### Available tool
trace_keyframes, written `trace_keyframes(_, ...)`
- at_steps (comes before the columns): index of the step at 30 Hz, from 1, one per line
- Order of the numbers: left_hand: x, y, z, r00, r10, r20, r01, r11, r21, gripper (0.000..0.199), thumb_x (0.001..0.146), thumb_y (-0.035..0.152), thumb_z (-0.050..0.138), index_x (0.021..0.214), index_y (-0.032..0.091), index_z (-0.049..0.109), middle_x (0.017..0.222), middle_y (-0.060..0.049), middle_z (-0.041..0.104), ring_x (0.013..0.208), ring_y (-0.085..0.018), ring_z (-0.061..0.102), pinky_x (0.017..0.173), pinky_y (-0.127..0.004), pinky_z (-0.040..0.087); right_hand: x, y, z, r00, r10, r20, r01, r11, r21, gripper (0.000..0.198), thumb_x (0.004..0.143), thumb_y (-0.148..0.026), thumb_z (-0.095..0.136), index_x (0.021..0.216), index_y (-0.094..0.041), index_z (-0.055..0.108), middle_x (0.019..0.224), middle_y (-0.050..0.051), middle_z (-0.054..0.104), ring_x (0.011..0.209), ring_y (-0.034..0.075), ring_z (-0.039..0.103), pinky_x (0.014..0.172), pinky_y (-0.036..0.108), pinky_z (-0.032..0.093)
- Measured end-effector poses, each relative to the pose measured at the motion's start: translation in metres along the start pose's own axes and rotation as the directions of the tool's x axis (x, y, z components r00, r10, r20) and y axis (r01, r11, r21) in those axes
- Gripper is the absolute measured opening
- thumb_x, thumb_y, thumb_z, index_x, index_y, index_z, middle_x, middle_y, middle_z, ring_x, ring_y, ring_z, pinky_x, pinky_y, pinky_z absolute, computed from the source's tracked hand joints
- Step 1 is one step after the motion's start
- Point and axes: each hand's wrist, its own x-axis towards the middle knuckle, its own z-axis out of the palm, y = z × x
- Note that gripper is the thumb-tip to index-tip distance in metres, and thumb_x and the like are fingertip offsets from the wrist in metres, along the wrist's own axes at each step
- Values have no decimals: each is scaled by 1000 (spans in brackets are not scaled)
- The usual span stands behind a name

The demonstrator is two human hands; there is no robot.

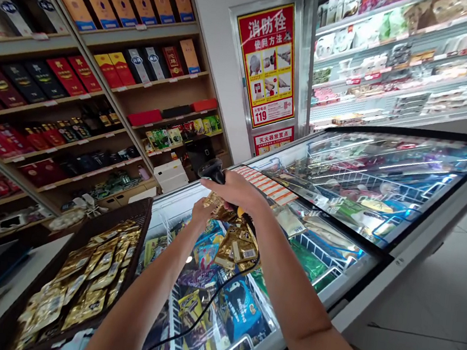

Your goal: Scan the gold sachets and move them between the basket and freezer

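Note:
My right hand (pixel 243 192) is wrapped round a black handheld barcode scanner (pixel 213 168), whose head points away to the left. A black cable (pixel 220 289) trails from it toward me. Just left of it, my left hand (pixel 201 212) is closed on a shiny gold packet (pixel 214 200), partly hidden by the fingers. Both hands are over the open part of a chest freezer. Below them more gold packets (pixel 238 247) lie heaped on colourful frozen-food bags, among them a blue bag (pixel 241 305).
A dark brown woven tray (pixel 141 226) full of gold packets stands left of the freezer. The freezer's sliding glass lid (pixel 402 177) covers the right side. Shelves of boxed bottles (pixel 152 0) line the left wall; a lit display cooler (pixel 390 58) stands behind.

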Motion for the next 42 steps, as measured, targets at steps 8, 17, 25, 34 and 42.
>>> trace_keyframes(8,-48,-8,-121,981,-108,-158,45,933,-356,25,75,21,76,95,16,62,88,-3,67,79,-15,66,75,-32,56,-12,-9,36,974,-149,172,130,985,116,50,82,-65,64,69,-20,47,49,-1,50,41,11,48,41,23,39)
trace_keyframes(17,-111,-26,-200,968,-112,-227,17,922,-386,46,48,26,88,83,17,60,76,0,64,67,-15,62,62,-29,51,-37,-36,104,918,-189,349,159,981,112,52,82,-66,62,66,-19,47,46,-1,51,38,10,47,39,21,38)
trace_keyframes(25,-145,-32,-220,969,-100,-226,13,934,-357,50,47,31,88,87,18,61,73,2,63,59,-12,58,55,-24,47,-66,-40,130,930,-173,324,145,983,110,55,83,-70,58,62,-19,47,39,-1,49,35,10,45,39,22,39)
trace_keyframes(34,-166,-38,-237,961,-155,-230,85,953,-291,43,62,25,87,98,16,67,81,-1,67,65,-14,63,60,-26,50,-95,-36,137,947,-218,238,146,947,288,51,82,-68,60,70,-21,47,48,-3,51,36,10,47,38,23,41)
trace_keyframes(42,-160,-48,-261,875,-308,-373,275,951,-140,37,92,35,61,124,17,58,121,-10,62,101,-21,64,84,-41,56,-93,-12,135,945,-322,51,270,861,431,44,79,-60,69,91,-23,49,51,-8,50,36,10,46,39,22,40)
